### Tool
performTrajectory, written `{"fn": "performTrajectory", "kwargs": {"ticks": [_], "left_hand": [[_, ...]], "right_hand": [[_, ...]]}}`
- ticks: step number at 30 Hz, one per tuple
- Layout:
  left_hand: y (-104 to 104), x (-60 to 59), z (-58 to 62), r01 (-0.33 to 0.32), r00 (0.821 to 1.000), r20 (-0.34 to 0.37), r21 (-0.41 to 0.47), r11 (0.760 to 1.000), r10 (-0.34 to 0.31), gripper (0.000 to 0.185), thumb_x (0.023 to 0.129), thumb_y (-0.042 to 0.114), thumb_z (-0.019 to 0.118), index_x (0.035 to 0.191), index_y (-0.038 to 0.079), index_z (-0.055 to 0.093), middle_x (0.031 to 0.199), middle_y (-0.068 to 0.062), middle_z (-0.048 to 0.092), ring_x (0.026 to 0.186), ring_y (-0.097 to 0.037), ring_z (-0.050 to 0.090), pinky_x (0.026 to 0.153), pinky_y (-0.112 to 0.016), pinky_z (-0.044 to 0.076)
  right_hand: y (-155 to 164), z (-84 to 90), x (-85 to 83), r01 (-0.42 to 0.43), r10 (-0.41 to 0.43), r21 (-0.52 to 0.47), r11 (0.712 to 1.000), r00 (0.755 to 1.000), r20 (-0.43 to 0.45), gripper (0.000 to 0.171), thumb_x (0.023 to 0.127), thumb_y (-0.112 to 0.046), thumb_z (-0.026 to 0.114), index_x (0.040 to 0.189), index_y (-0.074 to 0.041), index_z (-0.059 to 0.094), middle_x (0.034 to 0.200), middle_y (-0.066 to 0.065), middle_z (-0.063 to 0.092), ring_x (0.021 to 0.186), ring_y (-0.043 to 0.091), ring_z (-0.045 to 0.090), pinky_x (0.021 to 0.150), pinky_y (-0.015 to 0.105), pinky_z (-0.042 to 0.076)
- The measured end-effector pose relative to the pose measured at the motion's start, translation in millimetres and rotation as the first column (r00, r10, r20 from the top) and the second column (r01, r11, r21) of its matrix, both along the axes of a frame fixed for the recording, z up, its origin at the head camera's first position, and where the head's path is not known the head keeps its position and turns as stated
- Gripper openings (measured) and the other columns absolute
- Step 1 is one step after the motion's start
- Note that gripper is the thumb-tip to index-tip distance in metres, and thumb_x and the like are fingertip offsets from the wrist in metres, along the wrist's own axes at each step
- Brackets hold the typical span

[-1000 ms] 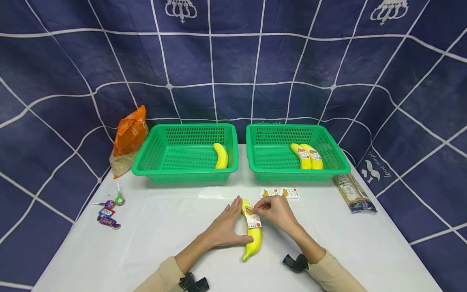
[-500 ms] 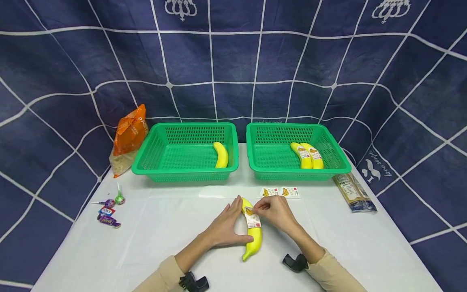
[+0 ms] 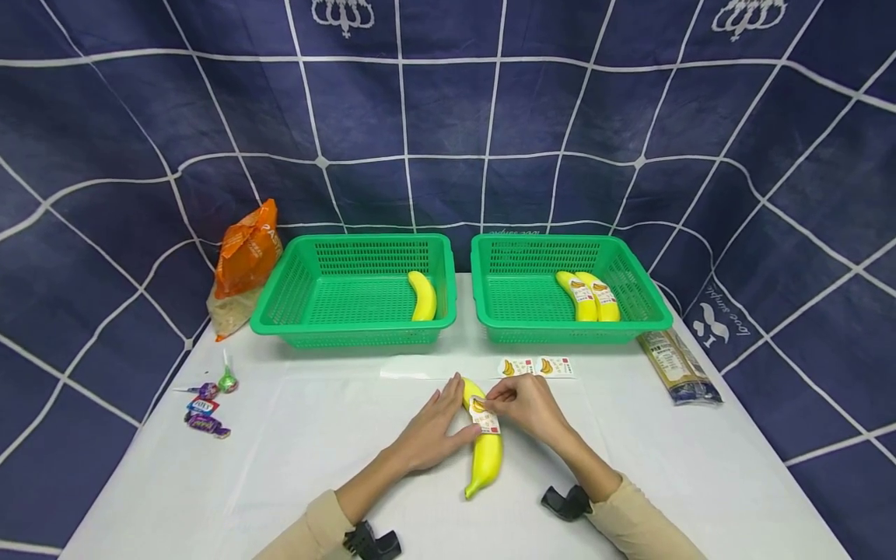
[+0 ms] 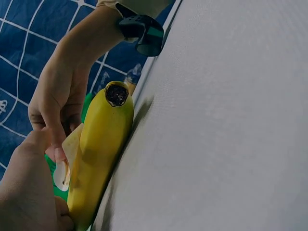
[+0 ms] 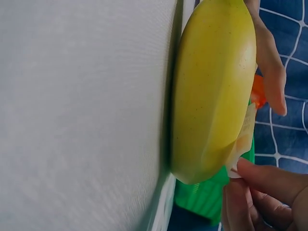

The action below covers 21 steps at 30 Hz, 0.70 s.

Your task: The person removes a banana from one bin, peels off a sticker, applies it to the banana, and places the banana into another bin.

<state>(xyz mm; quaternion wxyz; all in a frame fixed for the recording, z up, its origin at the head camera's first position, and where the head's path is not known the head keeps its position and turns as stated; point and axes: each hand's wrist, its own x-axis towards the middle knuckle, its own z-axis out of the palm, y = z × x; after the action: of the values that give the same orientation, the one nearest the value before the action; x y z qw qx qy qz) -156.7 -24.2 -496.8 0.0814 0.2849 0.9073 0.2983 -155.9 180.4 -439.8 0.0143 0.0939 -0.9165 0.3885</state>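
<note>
Dark blue cloth (image 3: 448, 117) with white grid lines hung at the far side and at both sides of a white table surface (image 3: 315, 447). Far left: an orange-topped bag (image 3: 248, 260) beside the left basket (image 3: 357, 299), with wrapped sweets (image 3: 203, 423) nearer. That basket held one plain banana (image 3: 423, 297) at its right side.

Near centre, the left hand (image 3: 428, 435) lay along the left side of the banana (image 3: 484, 465) on the table, fingers extended, thumb on the label (image 3: 484, 420); it was spread rather than closed. Judged purpose: to steady the fruit and anchor the label's near end. The right hand (image 3: 530, 403) pinched the label's far end between thumb and finger, grip closed, probably to control that end's lie.

Beyond the hands, a pale strip (image 3: 434, 367) bore two spare labels (image 3: 518, 366) at its right end, presumably kept within easy reach. The right basket (image 3: 521, 299) held two labelled bananas (image 3: 609, 313); the baskets appeared to separate plain from labelled. Far right: a flat packet (image 3: 677, 367).

View comparison: head view gave the label's printed face and both baskets' contents. Right wrist view showed the pinched end standing off the peel, which was hard to judge from above. Left wrist view alone showed the banana's dark near tip end-on.
</note>
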Motion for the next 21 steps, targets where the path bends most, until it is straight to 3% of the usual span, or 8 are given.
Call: {"fn": "performTrajectory", "kwargs": {"ticks": [8, 21], "left_hand": [[2.7, 0.4, -1.8, -0.024, 1.0, 0.017, 0.014, 1.0, 0.024, 0.086, 0.097, 0.065, 0.032, 0.155, 0.004, 0.015, 0.165, -0.006, 0.008, 0.153, -0.018, 0.007, 0.125, -0.043, 0.014], [3.2, 0.8, -1.6, -0.026, 1.0, -0.011, -0.023, 0.999, 0.026, 0.092, 0.093, 0.066, 0.043, 0.155, 0.004, 0.016, 0.165, -0.007, 0.009, 0.153, -0.018, 0.009, 0.124, -0.043, 0.017]], "right_hand": [[4.2, -4.6, -5.0, 0.034, -0.033, -0.017, 0.999, 0.997, 0.071, 0.006, 0.078, -0.014, 0.081, 0.076, -0.012, 0.075, 0.067, -0.004, 0.07, 0.06, 0.005, 0.062, 0.055, 0.019, 0.051], [10.7, -20.9, -17.4, 0.073, -0.026, -0.158, 0.985, 0.959, 0.282, 0.009, 0.081, -0.015, 0.078, 0.082, -0.006, 0.077, 0.073, 0.004, 0.073, 0.062, 0.013, 0.068, 0.058, 0.026, 0.059]]}}
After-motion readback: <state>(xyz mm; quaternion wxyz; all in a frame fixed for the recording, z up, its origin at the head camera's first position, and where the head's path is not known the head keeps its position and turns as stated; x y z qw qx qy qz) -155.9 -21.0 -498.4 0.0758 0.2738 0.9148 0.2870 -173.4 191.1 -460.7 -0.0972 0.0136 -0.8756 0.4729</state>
